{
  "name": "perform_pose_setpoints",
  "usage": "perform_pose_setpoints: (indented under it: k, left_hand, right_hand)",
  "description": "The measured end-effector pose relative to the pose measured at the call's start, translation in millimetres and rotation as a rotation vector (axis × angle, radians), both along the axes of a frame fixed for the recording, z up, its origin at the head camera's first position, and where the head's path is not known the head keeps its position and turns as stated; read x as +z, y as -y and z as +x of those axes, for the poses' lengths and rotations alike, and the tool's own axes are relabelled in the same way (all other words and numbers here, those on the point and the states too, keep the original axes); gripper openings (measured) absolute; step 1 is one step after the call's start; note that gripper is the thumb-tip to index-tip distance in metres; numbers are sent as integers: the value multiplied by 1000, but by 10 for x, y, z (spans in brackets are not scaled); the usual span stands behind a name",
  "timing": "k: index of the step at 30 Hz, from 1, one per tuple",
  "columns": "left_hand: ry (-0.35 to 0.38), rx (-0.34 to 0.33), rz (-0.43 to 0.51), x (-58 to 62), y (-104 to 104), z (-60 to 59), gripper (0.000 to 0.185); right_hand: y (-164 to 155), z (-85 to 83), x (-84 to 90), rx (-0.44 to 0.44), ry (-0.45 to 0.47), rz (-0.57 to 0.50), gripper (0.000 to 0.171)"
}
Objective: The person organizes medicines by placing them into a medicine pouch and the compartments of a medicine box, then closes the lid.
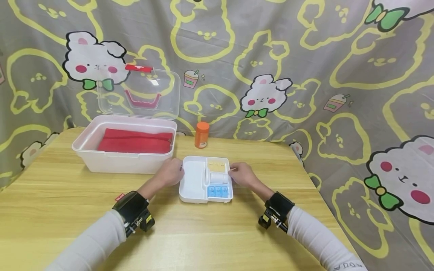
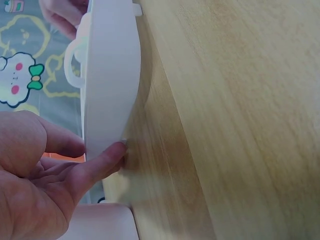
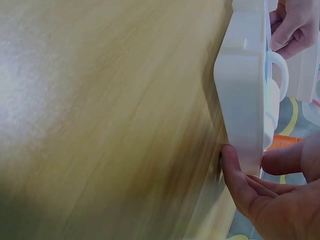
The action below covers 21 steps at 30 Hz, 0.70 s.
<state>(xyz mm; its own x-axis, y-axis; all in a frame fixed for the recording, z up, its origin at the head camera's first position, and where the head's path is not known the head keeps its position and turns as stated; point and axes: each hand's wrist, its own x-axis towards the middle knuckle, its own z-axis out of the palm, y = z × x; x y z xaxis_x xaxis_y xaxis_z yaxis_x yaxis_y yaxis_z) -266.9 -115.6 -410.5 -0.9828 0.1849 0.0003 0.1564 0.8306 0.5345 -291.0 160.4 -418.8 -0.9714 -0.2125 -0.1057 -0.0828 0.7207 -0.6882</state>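
Observation:
A white divided tray (image 1: 193, 180) with a handle is between my two hands in the head view. My left hand (image 1: 171, 172) grips its left side, and my right hand (image 1: 243, 174) grips its right side. In the left wrist view, the thumb and fingers of the left hand (image 2: 40, 175) pinch the tray's wall (image 2: 112, 70). Likewise, the right wrist view has the right hand (image 3: 285, 200) with fingers above and below the wall (image 3: 242, 95). Inside lie beige packets (image 1: 216, 166), a white roll (image 1: 218, 177) and a blue pill box (image 1: 217, 191). Whether the tray touches the table I cannot tell.
Behind on the left stands a clear plastic box (image 1: 112, 163), its lid (image 1: 162, 86) raised, with a red zipped pouch (image 1: 135, 142) inside. An orange bottle (image 1: 202, 134) stands upright behind the tray. A patterned curtain (image 1: 217, 71) hangs beyond the wooden table (image 1: 190, 237).

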Motion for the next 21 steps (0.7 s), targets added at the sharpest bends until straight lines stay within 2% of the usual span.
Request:
perform_pose_setpoints:
  k: [8,13,21]
  left_hand:
    - [-12,-39,-104,47,-29,-12,18]
    - [-9,-89,-183,128,-72,-23,15]
    - [92,-111,-273,276,-153,-72,20]
  right_hand:
    - [-9,7,-46,12,-4,-30,38]
    - [-19,21,-49,-3,6,-34,38]
    - [-16,34,-33,-18,5,-38,38]
